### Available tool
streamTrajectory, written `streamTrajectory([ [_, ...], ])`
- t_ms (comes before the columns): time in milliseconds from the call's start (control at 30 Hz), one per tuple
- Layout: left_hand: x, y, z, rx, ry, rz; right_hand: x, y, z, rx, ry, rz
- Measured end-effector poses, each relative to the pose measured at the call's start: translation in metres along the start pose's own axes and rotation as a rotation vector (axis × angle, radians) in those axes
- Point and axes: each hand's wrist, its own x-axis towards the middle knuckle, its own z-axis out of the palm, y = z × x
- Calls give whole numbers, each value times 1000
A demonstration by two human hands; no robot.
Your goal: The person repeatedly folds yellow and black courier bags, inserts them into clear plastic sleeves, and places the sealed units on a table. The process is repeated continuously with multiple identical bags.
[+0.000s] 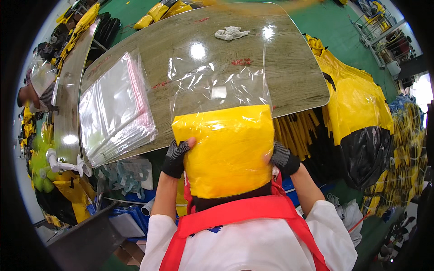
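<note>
A folded yellow sheet-like piece point(224, 151) fills the near part of a clear plastic bag point(199, 86). The bag's unfilled end lies over the table, and the yellow part overhangs the near edge, close to my body. My left hand point(177, 157), in a black and grey fingerless glove, grips its left side with the thumb on top. On the opposite side, my right hand point(284, 158) in a matching glove holds the right edge, its fingers partly hidden and blurred. Left of the bag lies a stack of clear plastic bags point(113, 110) with a pink edge.
A wood-patterned table point(158, 45) carries a crumpled white cloth point(231, 33) at its far side. Large yellow and black bags point(352, 95) hang at the right. A green fan point(42, 174) stands left, near another person's arm point(29, 95). A dark bin point(86, 241) sits lower left.
</note>
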Motion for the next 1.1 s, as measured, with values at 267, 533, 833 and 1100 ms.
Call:
streamTrajectory([
  [267, -49, -73, 6, 186, 72, -17, -27, 15, 22, -109, 392, 7],
  [533, -6, -4, -2, 38, 8, -3, -19, 9, 10, -21, -84, -11],
  [833, -58, -81, -16, 170, 70, -27, -50, 67, 26, 170, 100, -3],
  [1100, -44, -68, -15, 928, -82, 355, -31, -27, 34, 246, 309, -368],
])
